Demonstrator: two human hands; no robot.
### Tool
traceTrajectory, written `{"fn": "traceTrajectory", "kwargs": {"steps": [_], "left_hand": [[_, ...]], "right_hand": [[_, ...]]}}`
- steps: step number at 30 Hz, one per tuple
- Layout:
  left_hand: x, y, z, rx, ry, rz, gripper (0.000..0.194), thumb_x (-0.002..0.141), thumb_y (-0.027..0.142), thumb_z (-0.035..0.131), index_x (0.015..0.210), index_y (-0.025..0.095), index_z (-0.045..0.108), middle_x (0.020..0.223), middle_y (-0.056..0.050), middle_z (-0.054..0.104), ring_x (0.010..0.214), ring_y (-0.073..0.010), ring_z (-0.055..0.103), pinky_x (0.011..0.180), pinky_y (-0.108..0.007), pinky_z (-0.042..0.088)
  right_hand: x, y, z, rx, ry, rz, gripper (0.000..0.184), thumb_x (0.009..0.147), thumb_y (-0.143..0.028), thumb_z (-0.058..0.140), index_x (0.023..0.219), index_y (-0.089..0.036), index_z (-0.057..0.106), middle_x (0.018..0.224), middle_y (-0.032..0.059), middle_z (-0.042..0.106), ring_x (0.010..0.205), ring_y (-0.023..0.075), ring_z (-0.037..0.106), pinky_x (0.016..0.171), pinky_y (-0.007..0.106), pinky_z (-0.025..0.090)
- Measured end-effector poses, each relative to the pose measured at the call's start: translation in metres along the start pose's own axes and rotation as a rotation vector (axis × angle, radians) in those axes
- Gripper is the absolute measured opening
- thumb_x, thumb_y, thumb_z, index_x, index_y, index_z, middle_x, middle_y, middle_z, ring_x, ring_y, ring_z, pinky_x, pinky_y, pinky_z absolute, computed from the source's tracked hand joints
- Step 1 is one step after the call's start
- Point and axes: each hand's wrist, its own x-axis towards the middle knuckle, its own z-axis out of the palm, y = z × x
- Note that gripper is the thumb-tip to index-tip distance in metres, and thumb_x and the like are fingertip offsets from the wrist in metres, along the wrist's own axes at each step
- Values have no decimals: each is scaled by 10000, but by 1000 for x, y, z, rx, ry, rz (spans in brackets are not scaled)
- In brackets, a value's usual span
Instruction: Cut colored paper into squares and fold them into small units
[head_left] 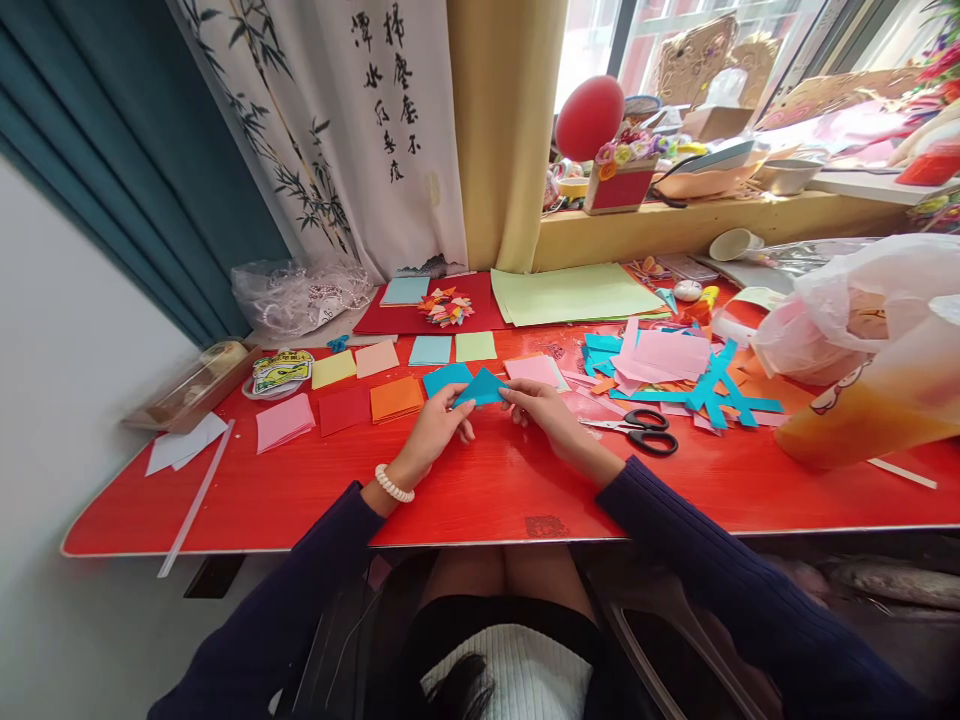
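A blue sheet of paper (482,387), folded to a triangle with its peak pointing away from me, is held between both hands just above the red table (480,490). My left hand (436,425) pinches its left corner between thumb and fingers. On the opposite corner, my right hand (541,408) has the same kind of pinch. Behind my left fingers lies a blue paper square (447,378). Close to my right hand rest a stack of pink paper squares (534,371) and black-handled scissors (649,432).
Orange (397,398), red (345,410) and pink (285,422) paper squares lie to the left. Paper scraps (667,360) cover the right side, beside an orange drink bottle (862,415) and a white plastic bag (832,300). Green sheets (570,292) and a folded-paper ring (446,307) sit at the back.
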Motion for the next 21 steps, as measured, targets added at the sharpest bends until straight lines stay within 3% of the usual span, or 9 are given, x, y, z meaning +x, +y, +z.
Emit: {"fn": "traceTrajectory", "kwargs": {"steps": [9, 15, 21], "left_hand": [[1, -4, -3, -3, -15, 18, 383, 809, 290, 563, 1148, 130, 482, 643, 12, 556, 472, -96, 543, 486, -213, 441], [1, -3, -2, -14, 2, 18, 348, 792, 284, 577, 1100, 135, 513, 737, -2, 576, 450, -73, 528, 463, -211, 430], [2, -5, -3, -23, -14, 16, 337, 792, 321, 578, 1070, 138, 523, 685, 6, 582, 458, -82, 532, 472, -209, 430]], "right_hand": [[0, 0, 0, -18, -19, 4, 246, 702, -420, 640, 714, -176, 604, 628, -11, 564, 474, 74, 461, 449, 218, 349], [0, 0, 1, -18, -27, 7, 251, 697, -422, 645, 709, -176, 595, 602, -18, 553, 468, 76, 457, 451, 223, 353], [0, 0, 2, -18, -29, 16, 244, 699, -411, 641, 717, -173, 590, 591, -21, 549, 467, 76, 461, 459, 225, 351]]}}
